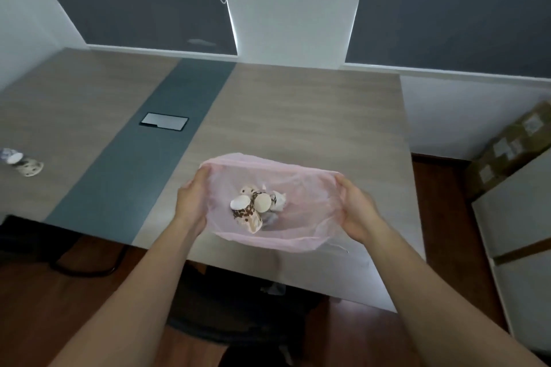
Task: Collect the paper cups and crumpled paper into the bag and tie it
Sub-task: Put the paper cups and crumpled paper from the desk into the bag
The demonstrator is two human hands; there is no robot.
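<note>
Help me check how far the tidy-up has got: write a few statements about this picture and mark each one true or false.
1. The left hand and the right hand each grip the rim of the pink bag. True.
2. The bag is tied shut. False: its mouth is held wide open.
3. Paper cups lie inside the bag. True.
4. Every cup is already in the bag. False: one patterned cup lies on the table at the far left.
</note>
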